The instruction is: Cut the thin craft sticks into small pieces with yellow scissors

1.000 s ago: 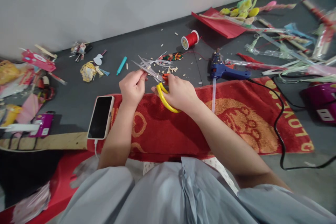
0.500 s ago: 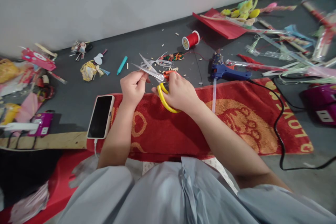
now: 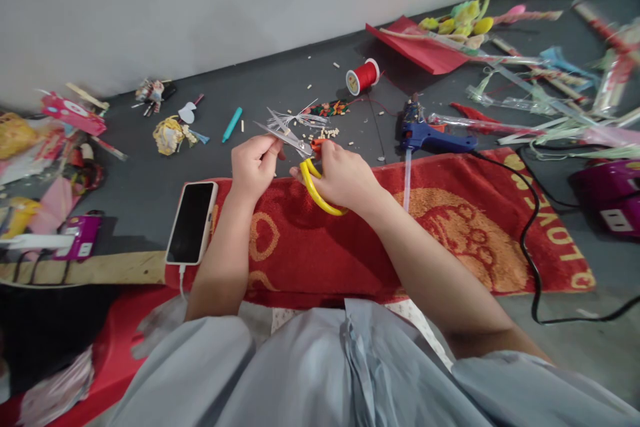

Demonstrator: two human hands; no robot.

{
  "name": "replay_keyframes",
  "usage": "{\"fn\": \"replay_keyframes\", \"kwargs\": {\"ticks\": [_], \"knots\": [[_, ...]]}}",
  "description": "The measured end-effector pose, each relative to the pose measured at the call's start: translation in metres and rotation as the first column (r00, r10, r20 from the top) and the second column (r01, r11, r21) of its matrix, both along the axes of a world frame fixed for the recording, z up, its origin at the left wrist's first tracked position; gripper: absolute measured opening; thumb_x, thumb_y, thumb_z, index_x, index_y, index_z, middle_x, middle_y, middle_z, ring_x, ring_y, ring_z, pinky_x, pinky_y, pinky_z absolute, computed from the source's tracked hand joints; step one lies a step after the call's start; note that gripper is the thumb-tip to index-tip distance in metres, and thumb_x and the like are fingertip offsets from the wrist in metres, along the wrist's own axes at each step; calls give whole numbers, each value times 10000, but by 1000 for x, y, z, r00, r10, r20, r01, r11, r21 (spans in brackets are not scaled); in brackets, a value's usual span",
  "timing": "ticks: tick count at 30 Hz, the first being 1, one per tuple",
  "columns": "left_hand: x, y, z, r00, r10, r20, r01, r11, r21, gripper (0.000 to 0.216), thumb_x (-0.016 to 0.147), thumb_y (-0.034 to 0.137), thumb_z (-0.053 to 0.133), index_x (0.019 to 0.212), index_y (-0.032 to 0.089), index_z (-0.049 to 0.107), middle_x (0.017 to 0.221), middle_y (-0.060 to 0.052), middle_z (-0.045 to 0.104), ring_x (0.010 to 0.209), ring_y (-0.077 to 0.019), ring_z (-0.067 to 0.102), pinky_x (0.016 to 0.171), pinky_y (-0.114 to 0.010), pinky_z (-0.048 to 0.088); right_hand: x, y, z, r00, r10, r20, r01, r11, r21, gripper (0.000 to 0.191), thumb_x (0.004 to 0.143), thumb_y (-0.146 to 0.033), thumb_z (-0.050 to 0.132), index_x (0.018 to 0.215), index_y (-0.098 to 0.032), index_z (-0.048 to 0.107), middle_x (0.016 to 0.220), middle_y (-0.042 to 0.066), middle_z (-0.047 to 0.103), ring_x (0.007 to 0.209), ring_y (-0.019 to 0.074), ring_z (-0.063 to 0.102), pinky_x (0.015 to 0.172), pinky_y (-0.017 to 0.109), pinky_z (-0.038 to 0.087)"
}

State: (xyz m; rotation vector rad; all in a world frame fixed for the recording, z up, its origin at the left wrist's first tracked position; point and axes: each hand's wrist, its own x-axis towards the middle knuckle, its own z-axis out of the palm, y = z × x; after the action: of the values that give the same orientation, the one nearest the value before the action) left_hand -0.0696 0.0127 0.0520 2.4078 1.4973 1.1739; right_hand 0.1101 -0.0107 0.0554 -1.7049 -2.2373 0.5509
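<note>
My right hand is closed around the yellow and orange handles of a pair of scissors, whose steel blades point up and left, slightly apart. My left hand pinches a thin pale strip right at the blades; what the strip is made of is too small to tell. Both hands hover over the far edge of a red towel with gold print. Small cut bits and clear slivers lie on the dark floor just beyond the blades.
A phone on a cable lies left of the towel. A blue glue gun and its black cord sit to the right, a red thread spool further back. Craft scraps, wrapped sticks and a purple power strip crowd both sides.
The scissor blades opened wider half a second ago and have narrowed again now. Both hands stay in nearly the same place.
</note>
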Motion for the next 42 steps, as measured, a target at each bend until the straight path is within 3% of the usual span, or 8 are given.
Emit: {"fn": "replay_keyframes", "kwargs": {"ticks": [16,22,28,32,38,42], "knots": [[-1,2,-7,995,71,-70,-69,997,43,361,925,324,461,611,188,578,587,7,618,549,-87,524,577,-232,392,-3,1,5,998,-54,16,55,996,-73,496,860,-556,441,1010,-116,614,938,155,715,878,317,683,711,346,455],[2,1,-10,995,95,-39,-91,990,111,433,928,390,450,549,195,524,514,15,541,520,-96,505,541,-256,374,-1,3,6,1000,-9,-10,8,994,-109,460,853,-544,447,947,-133,631,921,150,719,841,288,678,656,313,411],[0,2,-9,988,128,87,-137,986,99,390,919,471,459,689,210,634,590,-2,610,553,-109,546,544,-264,399,1,5,7,988,93,-122,-113,980,-166,397,877,-526,414,834,-191,623,860,93,716,744,215,646,584,279,339],[0,2,-8,989,123,80,-130,988,87,383,922,472,454,716,207,639,625,-11,631,584,-115,565,561,-265,410,1,5,8,985,98,-139,-122,976,-179,478,869,-610,397,824,-190,621,867,99,715,750,221,646,581,279,346],[2,2,-9,992,106,68,-111,992,62,480,937,479,402,559,207,520,505,10,516,504,-99,494,517,-263,370,1,1,9,999,16,-34,-19,994,-109,502,885,-580,411,1010,-138,615,940,146,715,866,279,672,711,326,429],[1,3,-6,993,39,115,-36,999,-26,524,919,547,418,532,203,499,466,17,521,458,-80,492,475,-243,367,2,1,7,1000,-19,-2,19,998,-55,588,874,-622,411,1110,-109,575,987,158,706,915,307,671,766,358,452]]}}
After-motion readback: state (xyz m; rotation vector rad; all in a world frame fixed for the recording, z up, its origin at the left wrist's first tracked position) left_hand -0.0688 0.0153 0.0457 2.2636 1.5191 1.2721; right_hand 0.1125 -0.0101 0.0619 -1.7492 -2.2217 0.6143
